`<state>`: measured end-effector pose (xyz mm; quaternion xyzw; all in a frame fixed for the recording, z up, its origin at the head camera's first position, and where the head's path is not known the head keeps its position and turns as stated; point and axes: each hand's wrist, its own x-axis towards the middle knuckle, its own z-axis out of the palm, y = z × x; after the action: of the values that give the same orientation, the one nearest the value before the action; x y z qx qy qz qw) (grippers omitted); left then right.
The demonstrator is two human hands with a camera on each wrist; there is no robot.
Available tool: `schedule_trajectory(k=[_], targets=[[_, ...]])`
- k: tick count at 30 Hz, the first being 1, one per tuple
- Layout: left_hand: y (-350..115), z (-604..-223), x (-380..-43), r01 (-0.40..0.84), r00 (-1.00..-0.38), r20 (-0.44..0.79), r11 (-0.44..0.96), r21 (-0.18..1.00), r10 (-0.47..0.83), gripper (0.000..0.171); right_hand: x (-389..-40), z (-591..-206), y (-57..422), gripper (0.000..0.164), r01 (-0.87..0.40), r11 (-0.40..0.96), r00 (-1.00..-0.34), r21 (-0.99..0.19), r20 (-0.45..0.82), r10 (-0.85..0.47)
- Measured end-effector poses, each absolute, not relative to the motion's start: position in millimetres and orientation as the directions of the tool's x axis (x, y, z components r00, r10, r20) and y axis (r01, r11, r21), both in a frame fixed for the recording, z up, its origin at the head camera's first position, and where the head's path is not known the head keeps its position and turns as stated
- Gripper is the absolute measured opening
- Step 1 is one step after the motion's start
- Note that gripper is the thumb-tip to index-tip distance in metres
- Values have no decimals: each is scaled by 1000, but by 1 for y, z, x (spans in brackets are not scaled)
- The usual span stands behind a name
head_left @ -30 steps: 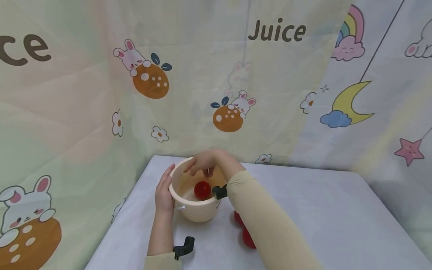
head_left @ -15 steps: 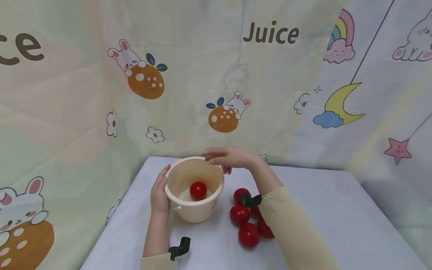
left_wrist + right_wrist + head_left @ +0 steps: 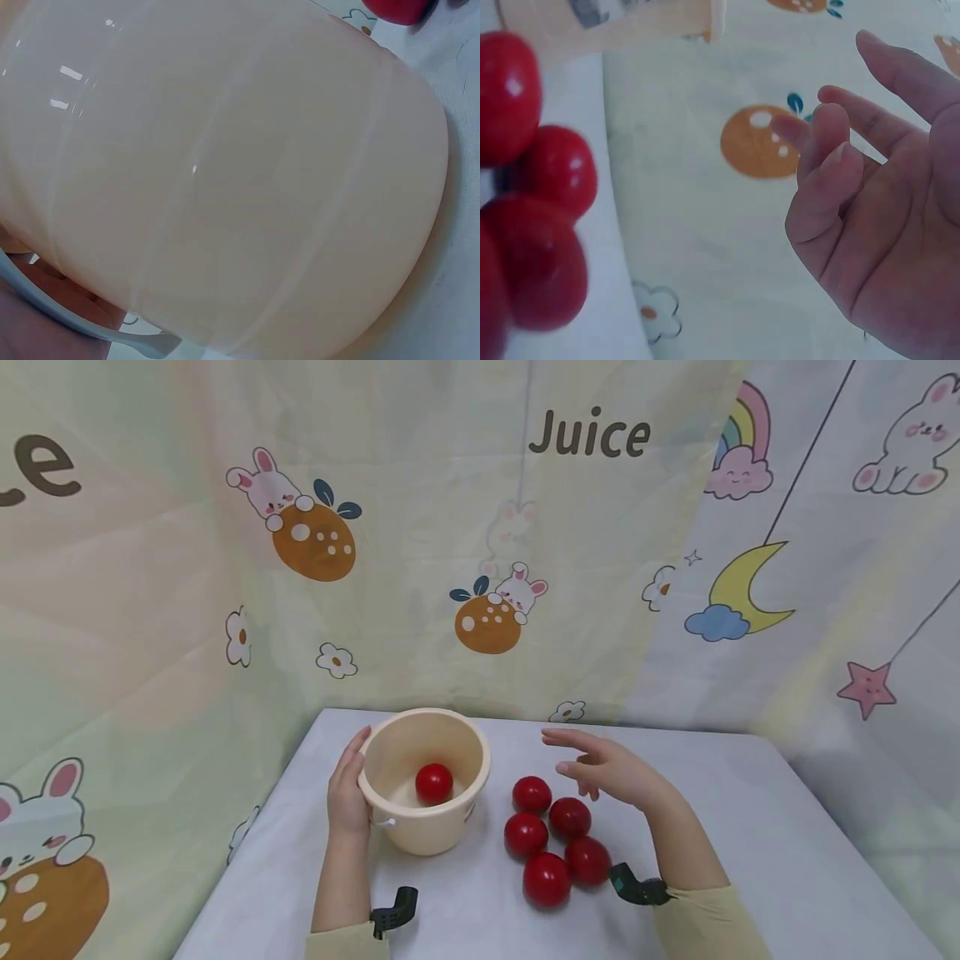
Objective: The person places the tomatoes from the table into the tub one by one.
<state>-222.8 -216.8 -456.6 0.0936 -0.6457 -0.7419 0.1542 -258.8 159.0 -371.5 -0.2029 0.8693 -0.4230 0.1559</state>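
A cream bucket (image 3: 427,831) stands upright on the table, with one glossy red ball (image 3: 434,784) at its bottom. My left hand (image 3: 349,797) lies along the bucket's left side, fingers extended up to the rim. In the left wrist view the bucket wall (image 3: 247,172) fills most of the picture, and the grey handle (image 3: 71,319) passes in front of that hand. Several red balls (image 3: 546,881) lie clustered to the right of the bucket. Just beyond them, over the table, my right hand (image 3: 611,770) is raised with loosely spread fingers and holds nothing.
White cloth covers the table (image 3: 720,827). A printed curtain (image 3: 405,610) with rabbits and oranges hangs along the back and left. Each forearm carries a black wrist mount, such as the right one (image 3: 637,887).
My right hand has come out of the bucket and moved right, past the ball cluster, which is now uncovered. My left hand stays at the bucket. The head view has shifted slightly.
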Motion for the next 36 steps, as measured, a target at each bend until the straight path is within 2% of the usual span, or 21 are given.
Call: schedule_trajectory(k=[9,18,26,36], targets=[[-216,-455,-222,123,-934,73,-124,985,-349,40,-233,-431,206,56,-74,547,-902,-834,-178,-392],[-217,-456,-223,130,-931,75,-134,982,-357,39,-240,-482,211,67,48,536,-928,-843,-236,-288],[-215,-457,-222,126,-934,72,-133,983,-349,39,-248,-502,211,69,108,532,-932,-840,-272,-241],[-215,-458,-226,145,-928,82,-150,978,-364,40,-253,-512,212,63,79,524,-933,-848,-247,-260]])
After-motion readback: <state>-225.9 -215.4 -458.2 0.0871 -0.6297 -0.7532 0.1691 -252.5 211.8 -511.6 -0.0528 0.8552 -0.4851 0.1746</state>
